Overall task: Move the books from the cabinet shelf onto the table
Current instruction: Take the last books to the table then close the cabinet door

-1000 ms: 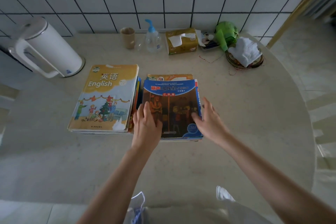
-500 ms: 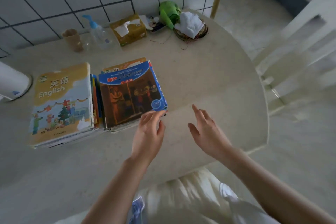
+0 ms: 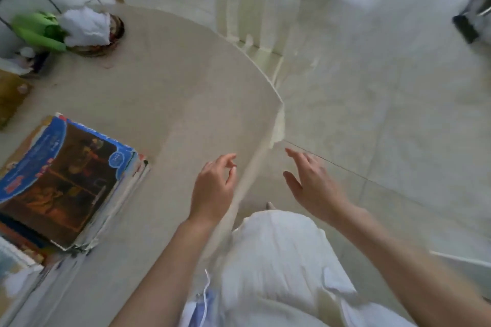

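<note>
Broadly, a pale round tabletop [image 3: 164, 93] fills the left of the view, with tiled floor [image 3: 385, 114] and the slats of a white chair [image 3: 255, 0] seen beyond its edge. At the tabletop's left side a stack of books [image 3: 69, 183] is seen lying flat, topped by one with a blue-bordered, dark-pictured cover; it sits well apart from both hands. Further back, near the tiled wall, a shallow basket [image 3: 106, 45] holding a white cloth [image 3: 85, 25] and something green [image 3: 37, 30] is set.

Nothing is held by the left hand [image 3: 212, 188], which hovers over the tabletop's near edge with its fingers loosely bent. Likewise empty, the right hand [image 3: 313, 183] is spread with straight fingers out over the floor, just past the edge.

Judging by the empty hands and the view angled away from the stack, a return to the cabinet for more books seems to be in hand; the cabinet itself is not shown. For this to be done well, the next batch should be kept small enough to be gripped from both sides, and room beside the stack should be left for it.
</note>
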Demonstrator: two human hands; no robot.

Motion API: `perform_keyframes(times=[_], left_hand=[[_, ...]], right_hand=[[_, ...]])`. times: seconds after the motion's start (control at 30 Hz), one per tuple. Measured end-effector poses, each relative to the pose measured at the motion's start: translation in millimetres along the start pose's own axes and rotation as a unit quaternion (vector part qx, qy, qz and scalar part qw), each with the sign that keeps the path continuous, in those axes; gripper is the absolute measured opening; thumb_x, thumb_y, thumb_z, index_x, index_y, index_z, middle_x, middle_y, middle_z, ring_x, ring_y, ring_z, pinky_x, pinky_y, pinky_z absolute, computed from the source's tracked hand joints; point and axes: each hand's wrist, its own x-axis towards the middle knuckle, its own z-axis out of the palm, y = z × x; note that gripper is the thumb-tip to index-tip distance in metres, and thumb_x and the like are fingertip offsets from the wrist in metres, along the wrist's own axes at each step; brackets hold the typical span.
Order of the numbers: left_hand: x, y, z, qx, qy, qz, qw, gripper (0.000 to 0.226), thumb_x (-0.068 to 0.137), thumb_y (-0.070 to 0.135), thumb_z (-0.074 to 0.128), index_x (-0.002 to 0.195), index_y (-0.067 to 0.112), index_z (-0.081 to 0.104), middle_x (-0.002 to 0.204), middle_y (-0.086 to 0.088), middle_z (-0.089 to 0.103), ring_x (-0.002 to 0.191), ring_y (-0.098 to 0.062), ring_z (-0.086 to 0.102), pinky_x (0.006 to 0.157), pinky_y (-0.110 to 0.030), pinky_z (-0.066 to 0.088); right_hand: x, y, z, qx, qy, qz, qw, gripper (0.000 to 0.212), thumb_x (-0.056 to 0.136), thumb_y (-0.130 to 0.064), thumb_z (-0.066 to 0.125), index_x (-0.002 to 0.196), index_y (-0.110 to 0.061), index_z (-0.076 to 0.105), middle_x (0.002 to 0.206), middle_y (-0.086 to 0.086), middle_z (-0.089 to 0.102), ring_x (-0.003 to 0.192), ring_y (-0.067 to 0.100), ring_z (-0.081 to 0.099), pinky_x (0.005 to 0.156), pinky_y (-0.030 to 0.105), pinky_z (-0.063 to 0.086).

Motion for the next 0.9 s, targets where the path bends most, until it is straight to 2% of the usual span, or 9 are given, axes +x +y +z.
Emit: perform_keyframes(times=[0.13,0.3,0.43,0.53,0.77,0.9], left_hand=[[0.5,43.6,35.8,-0.005,-0.071,0.069,0.995,0.027,0.090,0.013,0.061,0.117,0.017,0.065,0.095,0.000,0.073,0.087,-0.021,0.067,0.073,-0.018,0.037],[-1.4,101.8,87.9,-0.014,-0.146,0.146,0.978,0.027,0.088,0.011,0.063,0.114,0.017,0.067,0.092,-0.001,0.074,0.085,-0.020,0.069,0.075,-0.019,0.041],[-14.8,158.9,144.0,-0.027,-0.213,0.208,0.954,0.027,0.086,0.010,0.062,0.112,0.018,0.067,0.090,0.001,0.074,0.086,-0.018,0.069,0.080,-0.034,0.054],[-33.3,209.6,191.9,-0.038,-0.261,0.251,0.931,0.025,0.086,0.006,0.062,0.108,0.016,0.068,0.087,0.000,0.074,0.083,-0.016,0.069,0.081,-0.034,0.054],[-99.0,324.8,306.1,-0.052,-0.354,0.279,0.891,0.023,0.086,0.006,0.061,0.105,0.017,0.068,0.081,0.006,0.071,0.081,-0.012,0.068,0.080,-0.032,0.055],[-127.7,378.4,364.3,-0.048,-0.401,0.279,0.871,0.022,0.088,0.010,0.061,0.102,0.026,0.068,0.078,0.015,0.067,0.079,-0.005,0.066,0.078,-0.027,0.053]], right_hand=[[-49.7,40.4,-13.3,0.016,0.048,0.090,0.995,0.051,0.095,-0.020,0.051,0.142,-0.006,0.037,0.135,0.009,0.052,0.128,0.027,0.044,0.104,0.029,0.032],[-107.9,92.7,-27.7,0.043,0.104,0.182,0.977,0.052,0.092,-0.018,0.055,0.140,-0.004,0.040,0.132,0.011,0.054,0.126,0.028,0.047,0.106,0.032,0.032],[-166.4,142.4,-42.5,0.071,0.150,0.259,0.952,0.053,0.090,-0.017,0.057,0.138,-0.003,0.041,0.129,0.013,0.056,0.122,0.030,0.049,0.106,0.036,0.036],[-213.3,182.2,-56.7,0.080,0.182,0.307,0.931,0.052,0.091,-0.018,0.056,0.139,-0.003,0.041,0.129,0.013,0.056,0.121,0.029,0.049,0.106,0.036,0.034],[-323.0,275.9,-91.6,0.108,0.228,0.396,0.883,0.051,0.093,-0.020,0.052,0.140,-0.005,0.039,0.134,0.011,0.052,0.123,0.029,0.046,0.105,0.036,0.034],[-372.5,322.2,-109.6,0.130,0.256,0.440,0.851,0.052,0.094,-0.021,0.050,0.142,-0.007,0.036,0.136,0.009,0.050,0.125,0.028,0.044,0.105,0.034,0.034]])
